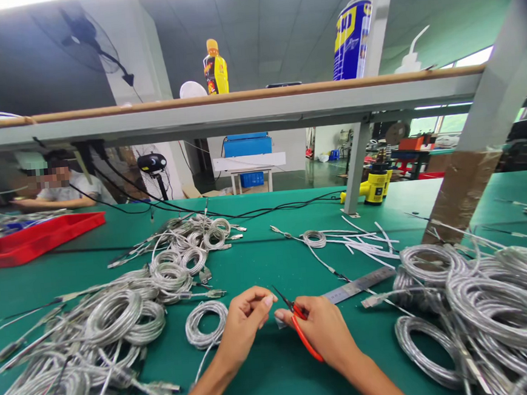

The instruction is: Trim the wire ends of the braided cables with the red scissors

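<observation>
My left hand [248, 314] is closed in a pinch, thumb against forefinger. Whatever sits between those fingertips is too small to make out. Just beside it, my right hand [326, 326] grips red-handled cutters [305, 337], their thin dark tips pointing up and left towards my left fingertips. A coiled clear-jacketed cable [206, 325] lies against the left wrist, its tail running down under the forearm. A steel ruler [359, 284] rests on the green mat beyond my right hand, with a cable strand crossing it.
Heaped coiled USB cables [113, 319] spread over the left side; another cable heap [500, 300] fills the right. White tube pieces [362, 241] lie farther back. A red tray [43, 239], a yellow tool [374, 187] and a shelf post [464, 197] stand around. Overhead runs a shelf [238, 109].
</observation>
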A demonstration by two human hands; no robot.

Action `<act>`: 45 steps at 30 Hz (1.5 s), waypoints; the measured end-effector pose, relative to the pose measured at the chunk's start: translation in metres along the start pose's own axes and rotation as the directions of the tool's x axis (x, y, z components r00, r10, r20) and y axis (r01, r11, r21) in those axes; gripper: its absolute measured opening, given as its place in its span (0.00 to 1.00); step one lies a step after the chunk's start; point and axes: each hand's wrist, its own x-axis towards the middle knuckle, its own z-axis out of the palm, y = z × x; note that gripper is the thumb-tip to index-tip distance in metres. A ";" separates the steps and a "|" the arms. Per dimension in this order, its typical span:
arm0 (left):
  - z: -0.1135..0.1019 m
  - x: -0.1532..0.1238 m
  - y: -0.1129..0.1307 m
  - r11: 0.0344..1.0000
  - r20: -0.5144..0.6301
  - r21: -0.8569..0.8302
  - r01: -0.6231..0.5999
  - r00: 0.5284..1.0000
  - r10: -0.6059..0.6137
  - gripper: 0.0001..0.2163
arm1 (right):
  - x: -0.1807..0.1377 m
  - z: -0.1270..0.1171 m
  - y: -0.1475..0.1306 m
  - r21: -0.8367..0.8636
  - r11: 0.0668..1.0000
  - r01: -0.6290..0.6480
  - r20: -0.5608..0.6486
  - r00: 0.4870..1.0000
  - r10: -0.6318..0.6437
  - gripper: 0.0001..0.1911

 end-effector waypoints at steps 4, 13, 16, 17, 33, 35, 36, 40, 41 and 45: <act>0.000 0.000 0.001 1.000 0.003 -0.007 0.030 1.000 -0.030 0.09 | 0.000 -0.002 0.003 -0.126 0.992 0.028 -0.003 1.000 -0.029 0.22; -0.003 0.001 -0.005 0.999 -0.043 0.011 0.033 0.999 -0.032 0.08 | -0.001 -0.027 -0.010 -0.327 0.930 0.167 0.309 0.949 -0.062 0.05; -0.002 0.000 -0.007 0.998 -0.113 0.062 -0.008 0.993 0.015 0.09 | -0.004 -0.045 -0.019 -0.167 0.961 0.221 0.462 0.879 -0.122 0.06; -0.002 0.000 -0.008 0.996 -0.140 0.083 -0.013 0.990 0.024 0.10 | -0.004 -0.049 -0.020 -0.105 0.970 0.218 0.478 0.866 -0.143 0.07; 0.002 -0.002 0.001 0.946 -0.146 0.324 -0.022 0.987 0.073 0.12 | 0.052 -0.024 0.035 -0.082 0.973 0.214 0.532 0.835 -0.139 0.15; 0.002 -0.001 0.001 0.965 -0.113 0.260 -0.037 0.991 0.069 0.12 | 0.054 -0.022 0.037 -0.052 0.976 0.213 0.542 0.827 -0.151 0.15; 0.003 0.000 0.001 0.979 -0.089 0.205 -0.020 0.995 0.039 0.11 | 0.053 -0.022 0.038 -0.035 0.977 0.210 0.540 0.827 -0.158 0.16; 0.004 0.002 0.001 0.991 -0.005 0.061 0.115 0.993 -0.115 0.10 | 0.043 -0.014 0.040 0.040 0.977 0.207 0.479 0.855 -0.201 0.11; 0.004 0.002 0.002 0.992 -0.001 0.069 0.107 0.994 -0.107 0.10 | 0.039 -0.011 0.040 0.053 0.977 0.208 0.458 0.864 -0.208 0.10; -0.001 0.004 0.003 0.978 -0.036 0.198 0.065 0.998 -0.059 0.09 | 0.025 0.002 0.035 -0.021 0.983 0.184 0.234 0.957 -0.174 0.25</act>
